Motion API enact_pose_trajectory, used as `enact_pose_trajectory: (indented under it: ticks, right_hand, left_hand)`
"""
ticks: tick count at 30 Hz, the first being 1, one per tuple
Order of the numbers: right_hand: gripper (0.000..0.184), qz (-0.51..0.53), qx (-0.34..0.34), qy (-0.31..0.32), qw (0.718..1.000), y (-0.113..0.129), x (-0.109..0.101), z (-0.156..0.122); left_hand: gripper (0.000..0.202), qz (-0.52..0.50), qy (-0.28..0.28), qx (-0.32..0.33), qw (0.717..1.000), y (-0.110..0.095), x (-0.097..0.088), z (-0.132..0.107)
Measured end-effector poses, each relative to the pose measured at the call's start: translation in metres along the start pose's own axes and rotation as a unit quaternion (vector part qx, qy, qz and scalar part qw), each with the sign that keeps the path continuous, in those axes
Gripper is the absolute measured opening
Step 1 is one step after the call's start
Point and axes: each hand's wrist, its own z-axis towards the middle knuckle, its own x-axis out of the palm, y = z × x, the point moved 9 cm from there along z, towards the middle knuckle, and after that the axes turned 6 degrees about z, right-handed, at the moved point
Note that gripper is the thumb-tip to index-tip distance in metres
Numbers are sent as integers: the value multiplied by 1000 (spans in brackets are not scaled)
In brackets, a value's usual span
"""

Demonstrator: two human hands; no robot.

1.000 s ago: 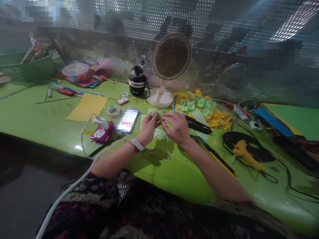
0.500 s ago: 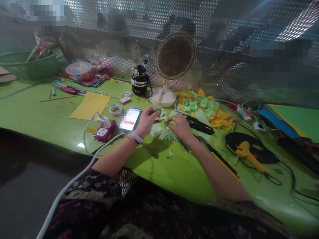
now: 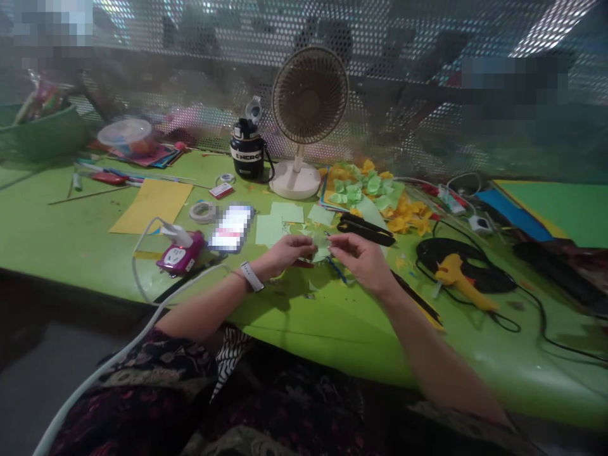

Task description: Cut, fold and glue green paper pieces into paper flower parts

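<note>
1. My left hand (image 3: pixel 285 251) was nearly closed — its fingertips pinched a pale green paper scrap (image 3: pixel 322 246) over the green tabletop (image 3: pixel 332 335).
2. My right hand (image 3: pixel 360 258) was half-closed, pinching the scrap's other edge — near the cut paper squares (image 3: pixel 270 229).

The bench (image 3: pixel 342 335) is bright green, and the paper bit (image 3: pixel 322 244) is pale green. The paper flowers (image 3: pixel 375 187) are yellow and pale green. The person's dark clothes (image 3: pixel 142 386) have a flower pattern.

L hand (image 3: pixel 284 253) lower, R hand (image 3: pixel 361 259) farther right
</note>
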Motion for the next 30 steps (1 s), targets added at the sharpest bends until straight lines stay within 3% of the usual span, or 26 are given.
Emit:
enact_pose_trajectory:
  ticks: [8,13,20,26,30]
  right_hand:
    - [13,-138,-89,20,986,12,5,-10]
    - [14,-156,-108,36,981,21,9,-13]
    - [15,-147,-95,56,983,20,12,-13]
    - [19,-91,-13,-27,995,1,-8,-7]
    - [29,-78,53,37,995,-14,1,-6]
  left_hand:
    - [3,-30,39,-60,997,10,11,-7]
    - [12,-26,45,-57,997,10,11,-7]
    - [12,29,63,-30,997,11,10,-5]
    - [23,7,49,-39,998,11,11,-6]
    - [27,0,61,-32,998,7,16,-8]
